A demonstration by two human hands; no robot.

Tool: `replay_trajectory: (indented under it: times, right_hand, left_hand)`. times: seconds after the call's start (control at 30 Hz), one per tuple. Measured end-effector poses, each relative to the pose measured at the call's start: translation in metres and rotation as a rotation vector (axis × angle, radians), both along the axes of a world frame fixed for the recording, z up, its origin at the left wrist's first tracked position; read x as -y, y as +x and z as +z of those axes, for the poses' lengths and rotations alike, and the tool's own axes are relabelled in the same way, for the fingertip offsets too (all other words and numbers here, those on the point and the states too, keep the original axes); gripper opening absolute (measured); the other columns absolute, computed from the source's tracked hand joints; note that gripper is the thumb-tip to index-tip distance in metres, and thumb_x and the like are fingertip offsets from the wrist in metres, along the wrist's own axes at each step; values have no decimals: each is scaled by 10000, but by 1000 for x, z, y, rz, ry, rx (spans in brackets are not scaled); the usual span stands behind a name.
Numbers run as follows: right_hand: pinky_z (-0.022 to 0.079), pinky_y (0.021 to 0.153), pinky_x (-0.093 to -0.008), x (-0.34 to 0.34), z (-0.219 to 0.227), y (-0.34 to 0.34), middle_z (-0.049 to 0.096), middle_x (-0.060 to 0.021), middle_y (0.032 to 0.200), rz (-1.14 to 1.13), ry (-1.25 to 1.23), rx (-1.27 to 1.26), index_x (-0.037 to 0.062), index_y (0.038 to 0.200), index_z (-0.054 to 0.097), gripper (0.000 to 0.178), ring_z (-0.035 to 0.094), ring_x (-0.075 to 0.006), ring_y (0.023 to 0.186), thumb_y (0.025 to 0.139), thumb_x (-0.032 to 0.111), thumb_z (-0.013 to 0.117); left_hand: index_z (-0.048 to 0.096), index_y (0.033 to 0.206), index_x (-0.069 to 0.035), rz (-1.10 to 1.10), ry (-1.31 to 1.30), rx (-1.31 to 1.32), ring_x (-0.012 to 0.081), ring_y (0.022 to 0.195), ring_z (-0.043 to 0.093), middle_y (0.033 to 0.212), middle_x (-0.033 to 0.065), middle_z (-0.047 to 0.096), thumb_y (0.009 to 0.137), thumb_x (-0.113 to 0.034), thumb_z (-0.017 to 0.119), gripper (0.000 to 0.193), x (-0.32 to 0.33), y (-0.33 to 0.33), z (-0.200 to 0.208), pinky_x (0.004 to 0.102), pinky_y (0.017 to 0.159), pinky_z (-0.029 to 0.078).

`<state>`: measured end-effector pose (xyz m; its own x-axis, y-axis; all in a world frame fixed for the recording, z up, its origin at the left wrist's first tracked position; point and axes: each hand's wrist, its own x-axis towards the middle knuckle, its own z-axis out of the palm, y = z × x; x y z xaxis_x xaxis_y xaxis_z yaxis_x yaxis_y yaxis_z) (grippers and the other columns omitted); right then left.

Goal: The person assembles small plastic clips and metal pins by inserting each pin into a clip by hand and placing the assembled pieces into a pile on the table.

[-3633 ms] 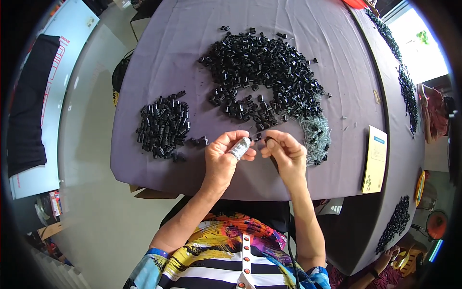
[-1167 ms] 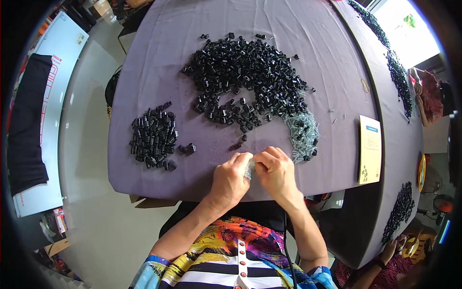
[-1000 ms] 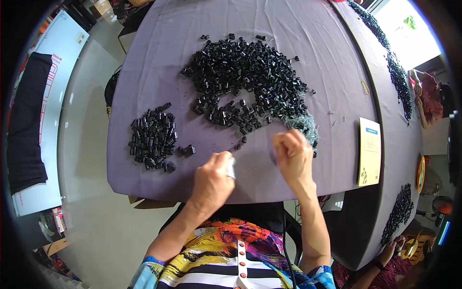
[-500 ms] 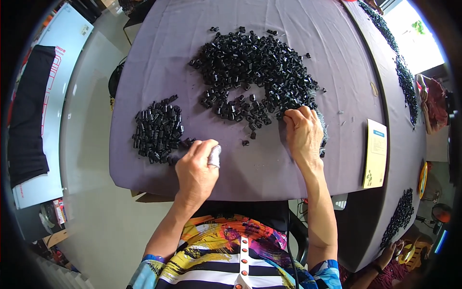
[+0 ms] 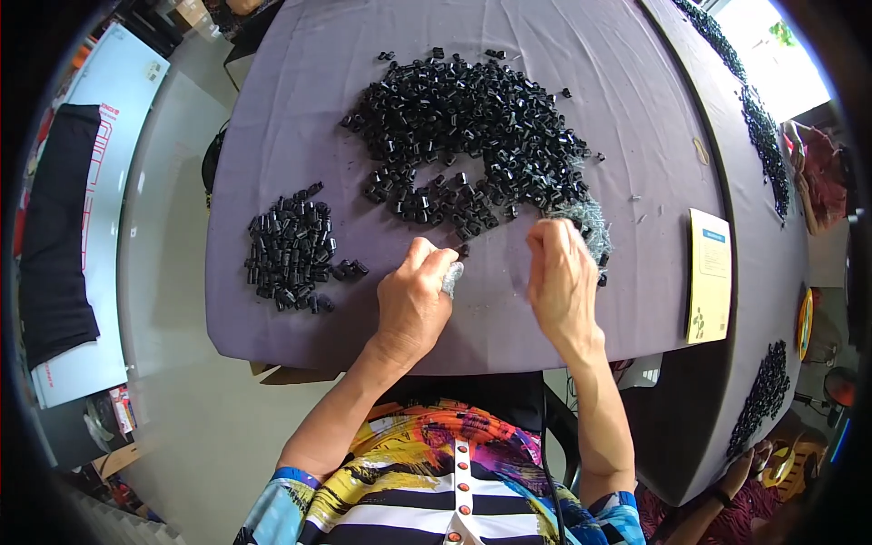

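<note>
Purple-grey cloth covers the surface (image 5: 500,336), with a pale floor (image 5: 195,300) off to the left of both grips. Just right of the right hand (image 5: 563,286), and slightly beyond it, lies a heap of clear pieces (image 5: 589,229), so near that the fingers overlap its edge from above; whether they touch it I cannot tell. These slim pieces point every which way, so the heap has no single long axis. The right hand is plainly the nearer one, the left being well apart from it. Ahead of both grips spreads a large heap of black pieces (image 5: 463,118).

Left of the left hand (image 5: 413,304) sits a smaller black heap (image 5: 291,250), with a few loose black pieces (image 5: 352,270) between the two. A pale wrap (image 5: 451,278) shows on the right side of the left grip. Fingers bend inward on both hands, but the left tips are hidden and the right ones blurred, so I cannot tell whether either grip is apart, together or clamped on something. Well right of the right grip lies a yellow booklet (image 5: 708,277)
</note>
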<state>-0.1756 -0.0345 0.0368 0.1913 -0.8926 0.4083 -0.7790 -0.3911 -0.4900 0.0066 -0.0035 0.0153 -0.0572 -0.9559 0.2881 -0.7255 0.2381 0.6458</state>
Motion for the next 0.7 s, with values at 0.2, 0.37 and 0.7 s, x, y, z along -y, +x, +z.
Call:
replay_trajectory:
  times: [0.2, 0.37, 0.7]
  right_hand:
    - [458, 621, -302, -30, -12, 25, 556, -118, 824, 122, 216, 476, -10, 900, 566, 109, 565, -233, 677, 827, -84, 534]
    - [459, 626, -242, -33, -16, 31, 564, -73, 858, 107, 328, 633, -7, 931, 589, 131, 558, -128, 688, 863, -91, 515]
    - [478, 629, -225, -33, -28, 35, 571, -55, 868, 118, 423, 865, -8, 932, 591, 125, 608, -113, 740, 868, -100, 535]
  left_hand:
    - [559, 949, -42, -9, -41, -9, 291, 671, 612, 863, 95, 576, 750, 106, 564, 247, 0, -3, 0, 375, 578, 492]
    - [563, 953, -22, 9, 561, -580, 145, 646, 607, 820, 49, 597, 861, 81, 487, 158, -2, -3, 17, 296, 515, 514]
    - [592, 1025, 28, -120, 591, -954, 106, 662, 599, 799, 50, 606, 877, 89, 444, 218, -1, -2, 6, 268, 602, 576]
